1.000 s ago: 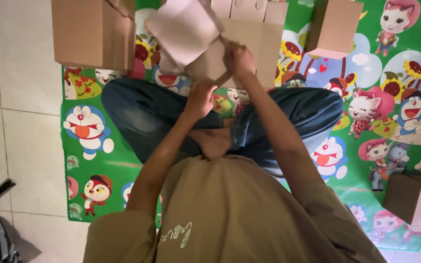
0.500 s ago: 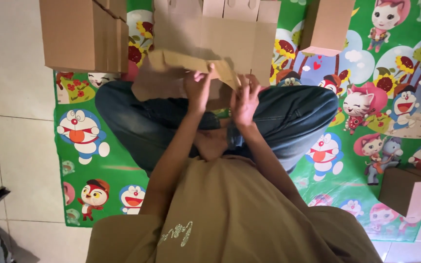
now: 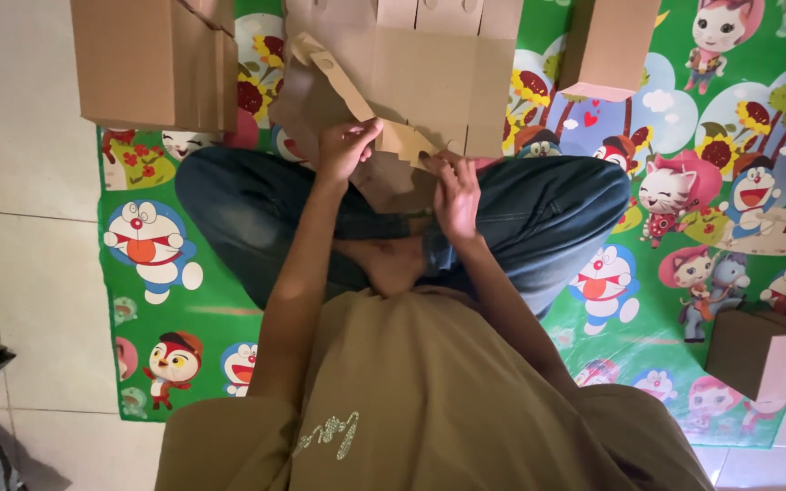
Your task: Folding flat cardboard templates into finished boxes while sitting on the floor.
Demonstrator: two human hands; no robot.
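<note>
we pinch the cardboard blank [image 3: 384, 136] at 12 o'clock over our lap: left hand [image 3: 346, 150] grips a flap, right hand [image 3: 457, 195] grips its edge. best fold along the creases, thumbs steady.

The unfolded box blank [image 3: 357, 136] is matt brown corrugated cardboard, its cut edges rough. The folded boxes at eleven o'clock [image 3: 152, 59] and one o'clock [image 3: 607, 45] are the same dull cardboard. The play mat [image 3: 184, 300] looks like smooth, slightly glossy printed plastic. The jeans [image 3: 539, 209] are coarse blue denim, the shirt [image 3: 429, 391] soft matt cloth. The floor [image 3: 20, 182] is smooth pale tile.
</note>
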